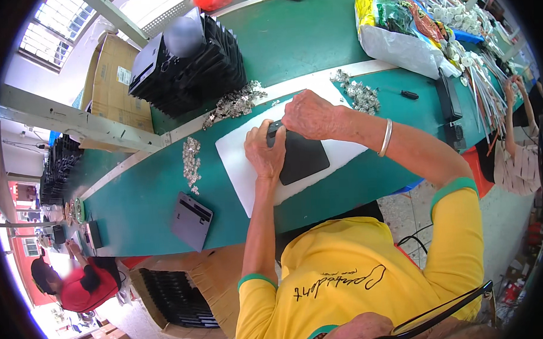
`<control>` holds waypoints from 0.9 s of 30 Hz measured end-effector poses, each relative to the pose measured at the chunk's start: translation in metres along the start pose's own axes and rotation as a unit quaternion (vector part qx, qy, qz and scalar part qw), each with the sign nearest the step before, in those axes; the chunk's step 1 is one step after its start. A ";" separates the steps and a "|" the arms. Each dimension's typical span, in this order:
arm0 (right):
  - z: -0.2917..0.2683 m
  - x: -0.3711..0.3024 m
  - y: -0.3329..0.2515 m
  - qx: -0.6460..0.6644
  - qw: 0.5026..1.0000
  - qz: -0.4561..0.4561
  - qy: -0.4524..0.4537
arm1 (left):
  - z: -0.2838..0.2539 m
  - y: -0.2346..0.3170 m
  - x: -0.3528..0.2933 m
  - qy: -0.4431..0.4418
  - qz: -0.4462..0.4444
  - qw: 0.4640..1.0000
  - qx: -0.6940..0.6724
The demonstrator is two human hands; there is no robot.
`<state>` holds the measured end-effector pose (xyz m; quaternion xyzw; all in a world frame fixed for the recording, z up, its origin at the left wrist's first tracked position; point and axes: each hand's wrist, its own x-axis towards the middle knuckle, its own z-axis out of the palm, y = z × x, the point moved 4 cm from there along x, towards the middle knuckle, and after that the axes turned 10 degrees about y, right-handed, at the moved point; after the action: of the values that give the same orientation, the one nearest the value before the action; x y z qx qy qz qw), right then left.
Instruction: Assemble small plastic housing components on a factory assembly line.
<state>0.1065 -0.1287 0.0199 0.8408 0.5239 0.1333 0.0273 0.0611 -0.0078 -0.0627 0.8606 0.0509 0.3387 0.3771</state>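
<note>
A flat black plastic panel (305, 157) lies on a white sheet (235, 151) on the green bench. My left hand (265, 149) is closed on the panel's far left corner, thumb on its top face. My right hand (310, 115), a metal bangle on its wrist, is curled tightly at the panel's far edge, touching or nearly touching the left fingertips. What its fingers hold, if anything, is hidden. Small silvery metal pieces lie in heaps beyond the sheet (236, 102), to its left (191, 163) and to its far right (361, 96).
A tall stack of black panels (190, 65) stands at the far left. Nearer lies a grey panel (192, 220) at the bench edge. An open carton (221, 279) of black parts is below. A black-handled tool (409, 95) and plastic bags (398, 42) lie right. Two co-workers sit farther off.
</note>
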 end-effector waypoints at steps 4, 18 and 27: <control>0.000 0.001 -0.002 -0.010 0.999 0.006 0.039 | -0.001 0.001 0.001 0.016 0.018 1.000 0.003; 0.026 -0.106 0.016 0.450 0.707 0.405 0.365 | -0.010 -0.008 0.001 0.034 -0.037 0.997 -0.066; 0.035 -0.119 -0.011 0.703 0.380 0.525 0.294 | -0.040 0.020 0.005 0.159 -0.189 0.944 -0.221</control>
<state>0.0560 -0.2263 -0.0387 0.5742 -0.1405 -0.0558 -0.8047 0.0371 0.0046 -0.0268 0.6651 0.1957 0.3968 0.6016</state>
